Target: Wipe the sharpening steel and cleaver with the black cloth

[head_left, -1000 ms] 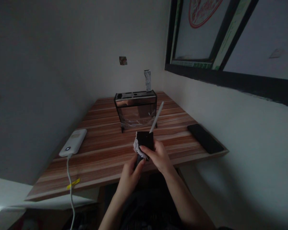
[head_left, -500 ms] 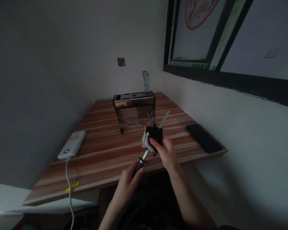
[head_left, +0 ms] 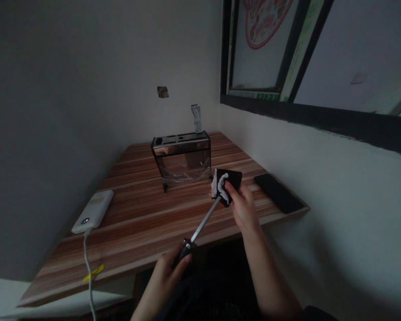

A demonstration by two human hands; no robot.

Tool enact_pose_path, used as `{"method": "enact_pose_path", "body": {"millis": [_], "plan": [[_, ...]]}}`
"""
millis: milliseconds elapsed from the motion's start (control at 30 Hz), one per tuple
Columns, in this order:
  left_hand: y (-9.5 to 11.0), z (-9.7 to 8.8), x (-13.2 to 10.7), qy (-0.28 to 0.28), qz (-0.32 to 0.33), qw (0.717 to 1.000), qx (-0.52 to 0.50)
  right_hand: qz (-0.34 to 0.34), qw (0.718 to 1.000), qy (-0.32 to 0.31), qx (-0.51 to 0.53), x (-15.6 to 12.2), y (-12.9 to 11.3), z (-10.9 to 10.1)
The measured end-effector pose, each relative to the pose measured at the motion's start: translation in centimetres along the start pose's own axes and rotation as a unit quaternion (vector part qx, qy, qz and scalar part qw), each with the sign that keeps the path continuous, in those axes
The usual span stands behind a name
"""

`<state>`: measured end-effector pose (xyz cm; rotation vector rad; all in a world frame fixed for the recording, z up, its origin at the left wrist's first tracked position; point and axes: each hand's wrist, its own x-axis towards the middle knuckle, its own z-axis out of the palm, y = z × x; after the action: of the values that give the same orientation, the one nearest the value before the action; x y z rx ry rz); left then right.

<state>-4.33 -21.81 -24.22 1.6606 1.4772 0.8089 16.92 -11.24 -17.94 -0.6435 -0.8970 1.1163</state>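
Note:
My left hand (head_left: 162, 272) is closed round the black handle of a honing steel (head_left: 204, 222), which slants up to the right. The rod's far end goes into a folded black cloth (head_left: 234, 177) with a whitish, crumpled side. My right hand (head_left: 243, 206) pinches this cloth around the rod, thumb on top; the rod's tip is hidden in it. Behind the hands stands a knife block (head_left: 182, 146) with clear sides and a dark frame. One plastic-wrapped handle (head_left: 196, 118) sticks up from its top right.
On the left of the wood-grain table (head_left: 137, 214) lies a white power bank (head_left: 95, 209) with a cable (head_left: 87, 263) running over the front edge, beside yellow tape (head_left: 95, 273). A black phone (head_left: 279, 192) lies at the right edge, near the wall.
My hands have moved apart: the left down and left with the handle, the right up and right with the cloth. More rod shows between them, and its tip no longer sticks out beyond.

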Motion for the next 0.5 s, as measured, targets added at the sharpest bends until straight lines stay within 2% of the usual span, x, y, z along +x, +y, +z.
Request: {"method": "enact_pose_path", "body": {"millis": [100, 267, 400, 500], "plan": [[-0.7, 0.1, -0.2, 0.018, -0.005, 1.000, 0.000, -0.007, 1.000, 0.008, 0.016, 0.2, -0.3, -0.1], [-1.0, 0.2, -0.4, 0.012, -0.003, 1.000, -0.001, 0.001, 0.998, 0.042, 0.043, 0.3, 0.0, -0.2], [-0.6, 0.3, -0.3, 0.013, 0.004, 1.000, -0.007, 0.017, 0.996, 0.063, 0.056, 0.3, 0.4, -0.1], [0.1, 0.4, -0.2, -0.006, 0.007, 1.000, -0.016, 0.020, 0.996, 0.061, 0.063, 0.1, 0.4, 0.1]]}}
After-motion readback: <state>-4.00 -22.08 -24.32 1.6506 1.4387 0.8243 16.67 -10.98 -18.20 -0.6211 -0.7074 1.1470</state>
